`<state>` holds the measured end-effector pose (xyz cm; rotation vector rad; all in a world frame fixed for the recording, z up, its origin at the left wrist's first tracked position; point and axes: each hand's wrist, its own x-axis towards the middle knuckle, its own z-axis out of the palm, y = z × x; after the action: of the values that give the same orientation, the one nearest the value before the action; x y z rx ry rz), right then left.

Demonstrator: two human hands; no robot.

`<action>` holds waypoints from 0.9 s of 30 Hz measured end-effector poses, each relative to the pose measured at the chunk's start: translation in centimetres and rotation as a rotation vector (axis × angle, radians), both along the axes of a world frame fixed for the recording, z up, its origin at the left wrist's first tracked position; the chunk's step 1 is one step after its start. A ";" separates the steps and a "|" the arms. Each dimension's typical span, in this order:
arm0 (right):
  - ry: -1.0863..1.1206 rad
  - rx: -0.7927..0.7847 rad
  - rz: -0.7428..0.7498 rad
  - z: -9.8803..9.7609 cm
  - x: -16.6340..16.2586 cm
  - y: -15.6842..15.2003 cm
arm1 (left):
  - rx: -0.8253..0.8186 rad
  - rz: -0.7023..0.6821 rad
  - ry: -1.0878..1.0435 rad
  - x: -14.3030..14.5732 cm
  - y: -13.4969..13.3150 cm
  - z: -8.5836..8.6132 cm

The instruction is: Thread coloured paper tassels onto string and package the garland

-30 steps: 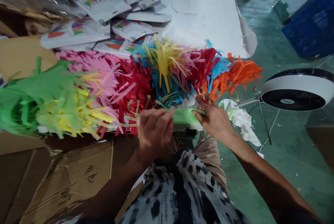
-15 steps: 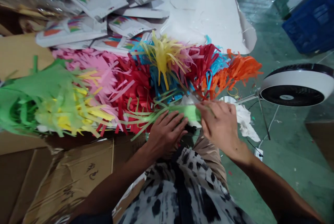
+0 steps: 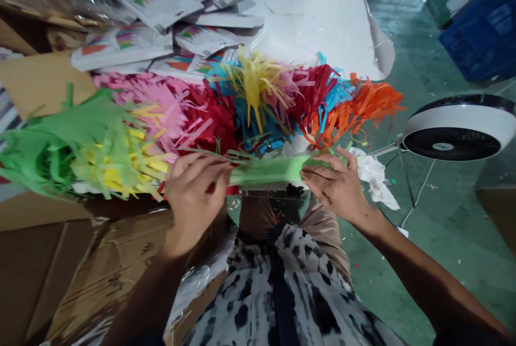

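A folded strip of green fringed paper [image 3: 268, 170] stretches between both hands at the near edge of the table. My left hand [image 3: 193, 193] is closed on its fringed left end, fingers curled round the loose strands. My right hand [image 3: 334, 182] pinches the solid right end. Just behind them lies a long heap of cut paper fringes: green and yellow [image 3: 76, 147] at the left, pink [image 3: 161, 104], red [image 3: 209, 117], blue and yellow [image 3: 253, 85] in the middle, orange [image 3: 363, 104] at the right.
Printed packets with rainbow pictures [image 3: 157, 5] are stacked at the back left on a white table sheet [image 3: 322, 18]. Flattened cardboard [image 3: 92, 260] lies at the lower left. A white floor fan [image 3: 455, 131] stands at the right, a blue crate [image 3: 484, 34] beyond it. Crumpled white paper [image 3: 374, 179] hangs near my right hand.
My left hand has slid leftwards along the green strip and closed on its fringe. The right hand has kept hold of the other end, and the strip is now pulled straight.
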<state>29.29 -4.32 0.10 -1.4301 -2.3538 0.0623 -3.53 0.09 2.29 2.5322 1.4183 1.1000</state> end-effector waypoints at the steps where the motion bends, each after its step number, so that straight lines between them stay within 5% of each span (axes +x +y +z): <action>1: 0.001 -0.008 -0.007 0.0 -0.1 0.1 | 0.009 -0.049 0.008 1.1 -0.3 -0.2; 4: -0.018 -0.033 -0.035 -0.2 -0.4 0.1 | -0.028 -0.295 0.106 5.1 -0.8 -1.7; 7: -0.008 -0.003 -0.041 -0.1 -0.7 0.0 | -0.076 -0.330 0.154 7.8 -0.5 -3.4; 14: -0.024 0.014 -0.001 0.8 -1.8 0.2 | -0.030 -0.345 0.221 7.2 -0.3 -4.2; 27: 0.038 -0.180 -0.167 0.5 -1.3 3.0 | -0.205 0.038 0.098 5.3 0.6 -3.0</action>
<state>27.99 -1.34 0.57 -1.6897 -2.2366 0.2598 1.72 0.68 -0.75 2.4534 1.5208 0.7981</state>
